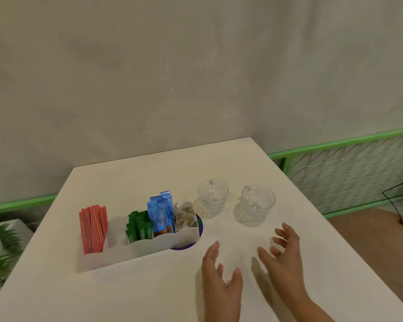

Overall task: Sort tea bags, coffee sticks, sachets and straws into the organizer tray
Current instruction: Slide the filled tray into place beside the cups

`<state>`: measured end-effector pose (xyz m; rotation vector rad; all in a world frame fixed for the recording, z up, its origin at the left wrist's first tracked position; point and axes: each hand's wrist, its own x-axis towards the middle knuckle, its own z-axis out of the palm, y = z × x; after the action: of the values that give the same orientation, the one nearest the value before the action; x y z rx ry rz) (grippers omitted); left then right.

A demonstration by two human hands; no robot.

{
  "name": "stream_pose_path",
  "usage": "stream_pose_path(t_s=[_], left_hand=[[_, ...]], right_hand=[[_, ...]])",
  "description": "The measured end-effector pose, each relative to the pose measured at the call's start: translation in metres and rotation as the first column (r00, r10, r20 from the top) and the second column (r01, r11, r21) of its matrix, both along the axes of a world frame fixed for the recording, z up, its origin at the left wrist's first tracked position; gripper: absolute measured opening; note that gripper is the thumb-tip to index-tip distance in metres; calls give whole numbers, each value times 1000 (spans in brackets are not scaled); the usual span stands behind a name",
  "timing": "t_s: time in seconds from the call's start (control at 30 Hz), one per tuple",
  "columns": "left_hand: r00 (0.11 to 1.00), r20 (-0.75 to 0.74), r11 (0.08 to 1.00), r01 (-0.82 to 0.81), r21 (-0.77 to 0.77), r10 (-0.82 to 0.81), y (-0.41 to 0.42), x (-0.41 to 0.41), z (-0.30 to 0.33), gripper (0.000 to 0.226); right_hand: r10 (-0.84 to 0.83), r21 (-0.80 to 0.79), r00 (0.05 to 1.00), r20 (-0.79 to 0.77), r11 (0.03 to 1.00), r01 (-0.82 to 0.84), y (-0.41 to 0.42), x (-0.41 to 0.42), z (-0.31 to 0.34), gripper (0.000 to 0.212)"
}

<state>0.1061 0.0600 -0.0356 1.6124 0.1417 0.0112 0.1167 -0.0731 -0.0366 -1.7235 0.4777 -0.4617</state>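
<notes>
Both my hands hover empty above the white tabletop (149,293), just right of the organizer tray (135,251). My left hand (220,278) is spread wide, fingers apart, gripping nothing; my right hand (285,259) is likewise open, its fingers loosely curled around nothing. In the tray, red-striped straws (93,228) stand upright in the left-end compartment, green sachets (139,227) fill a middle one, blue coffee sticks (161,216) rise beside them, and a clear-wrapped tea bag (185,216) sits in the right-end slot. A purple disc (199,230) shows from under the tray's right end. Two clear glass cups (213,197) (257,204) stand on the tabletop beyond my hands, apart from the tray.
</notes>
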Motion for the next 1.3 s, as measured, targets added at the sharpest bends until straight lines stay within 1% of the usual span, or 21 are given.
stream_pose_path(t_s=[0.07,0.13,0.2,0.27,0.33,0.4,0.5,0.57,0.6,0.7,0.77,0.9,0.97,1.1,1.23,1.3], left_hand=[[998,-38,997,-47,58,49,-25,19,1,74],[989,-6,980,-146,138,148,-42,44,-1,83],[968,29,951,-250,181,249,-54,69,-2,89],[946,14,930,-320,182,323,-62,91,0,91],[923,-33,912,-372,173,383,-68,109,2,89],[904,-66,892,-401,209,422,-69,125,3,85],[895,-58,860,-406,308,443,-67,143,1,89],[890,-55,858,-417,301,452,-65,151,-1,89],[887,-50,856,-426,293,458,-65,153,-2,84],[877,-40,849,-452,274,479,-63,155,-4,57],[875,-32,845,-456,279,483,-61,151,-5,52],[860,-8,811,-478,337,510,-59,130,-6,62],[856,11,798,-486,358,517,-56,119,-10,70],[868,29,827,-481,292,495,-49,103,-14,86],[870,19,838,-479,262,492,-47,96,-14,88],[873,9,845,-475,246,488,-48,96,-17,87]], right_hand=[[24,-10,1000,-16,1000,-24,-18,11,-1,85],[55,-18,998,-17,998,-55,-28,26,-2,91],[88,-8,996,-24,996,-89,-34,41,-4,97],[118,0,993,-28,993,-118,-37,54,-4,101],[147,13,989,-19,989,-147,-38,64,-1,102],[162,29,987,3,986,-162,-37,71,3,100],[143,45,990,18,989,-144,-36,79,5,96],[138,41,990,9,989,-139,-36,83,6,93],[145,39,989,7,989,-145,-36,85,6,90],[150,28,989,2,988,-150,-36,86,8,79],[151,23,988,-8,988,-151,-35,85,8,72],[180,4,983,-34,984,-180,-34,81,10,64],[186,-10,982,-40,982,-186,-33,78,11,67],[185,-32,982,-43,982,-187,-27,71,9,68],[189,-59,981,-46,980,-191,-21,65,10,69],[188,-81,981,-55,978,-192,-21,65,10,72]])
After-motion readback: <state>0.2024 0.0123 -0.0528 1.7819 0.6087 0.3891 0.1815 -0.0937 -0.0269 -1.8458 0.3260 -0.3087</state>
